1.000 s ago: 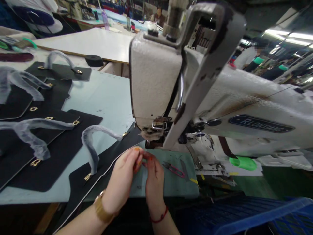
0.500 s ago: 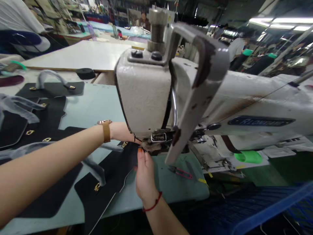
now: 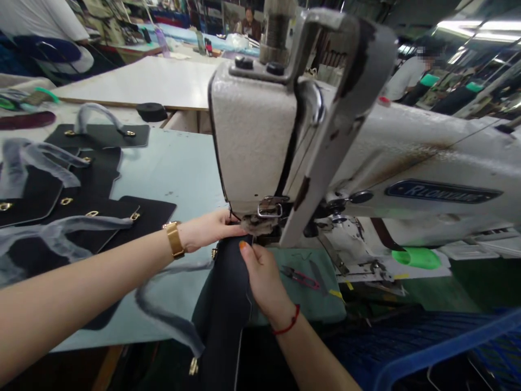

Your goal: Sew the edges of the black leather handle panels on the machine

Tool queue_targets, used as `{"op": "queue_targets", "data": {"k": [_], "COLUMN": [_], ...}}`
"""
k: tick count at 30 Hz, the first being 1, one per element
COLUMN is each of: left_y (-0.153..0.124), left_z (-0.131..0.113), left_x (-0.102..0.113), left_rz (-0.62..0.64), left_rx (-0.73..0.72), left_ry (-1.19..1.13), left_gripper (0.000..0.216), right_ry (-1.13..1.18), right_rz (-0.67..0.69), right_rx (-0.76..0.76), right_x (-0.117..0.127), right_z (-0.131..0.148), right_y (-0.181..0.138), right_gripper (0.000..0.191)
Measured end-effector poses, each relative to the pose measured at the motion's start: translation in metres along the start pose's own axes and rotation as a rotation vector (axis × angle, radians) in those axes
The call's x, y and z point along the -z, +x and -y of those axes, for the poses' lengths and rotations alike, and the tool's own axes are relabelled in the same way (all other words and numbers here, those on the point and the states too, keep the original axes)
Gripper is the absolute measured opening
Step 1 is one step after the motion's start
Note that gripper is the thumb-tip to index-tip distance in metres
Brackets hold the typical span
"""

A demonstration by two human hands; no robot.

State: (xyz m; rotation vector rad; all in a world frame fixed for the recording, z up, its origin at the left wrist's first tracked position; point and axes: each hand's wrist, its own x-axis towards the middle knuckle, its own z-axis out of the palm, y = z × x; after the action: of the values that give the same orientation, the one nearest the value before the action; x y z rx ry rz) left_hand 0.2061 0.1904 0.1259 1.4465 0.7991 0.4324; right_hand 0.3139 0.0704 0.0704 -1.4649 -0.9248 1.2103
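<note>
A black bag panel [image 3: 228, 293] with a pale edge runs from under the head of a white sewing machine [image 3: 252, 136] down past the table's front edge. My right hand [image 3: 266, 277] is closed on its right edge, thumb on top and fingers beneath. Beside the needle area, my left hand [image 3: 209, 231] is closed at the panel's upper left; its fingertips are partly hidden by the machine head. A plastic-wrapped handle [image 3: 166, 312] with gold fittings is attached to this panel and hangs off its left side.
More black panels [image 3: 95, 171] with wrapped handles lie on the left of the pale green table [image 3: 183, 157]. Pink-handled thread snips [image 3: 301, 277] lie right of my hands. A blue crate [image 3: 448, 347] stands at lower right. People are in the background.
The panel has turned to point more straight toward me, its handle now hanging over the front edge. My right hand has moved right along the edge; the left fingers show more.
</note>
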Motion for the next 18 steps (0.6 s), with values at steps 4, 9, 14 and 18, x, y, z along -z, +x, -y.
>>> {"op": "queue_targets", "data": {"k": [4,9,14,18], "left_y": [-0.007,-0.031,-0.090,-0.120], "left_z": [0.009,0.022,0.098,0.162], "left_x": [-0.010,0.007,0.036,0.011], "left_rz": [0.027,-0.120,-0.463,-0.358], "left_rx": [0.008,-0.136,-0.270,-0.265], "left_ry": [0.063,0.422,0.924,0.820], "left_gripper": [0.026,0.040,0.052,0.069], "right_ry": [0.048,0.096,0.063,0.177], "right_rz": [0.157,0.340,0.321,0.132], "right_rx": [-0.088,-0.162,-0.147,-0.156], "right_x": [0.024,0.045,0.048,0.028], "right_z": [0.011,0.023,0.015,-0.002], "right_y": [0.004,-0.003,-0.037,-0.065], "right_gripper": [0.040,0.038,0.038,0.034]}}
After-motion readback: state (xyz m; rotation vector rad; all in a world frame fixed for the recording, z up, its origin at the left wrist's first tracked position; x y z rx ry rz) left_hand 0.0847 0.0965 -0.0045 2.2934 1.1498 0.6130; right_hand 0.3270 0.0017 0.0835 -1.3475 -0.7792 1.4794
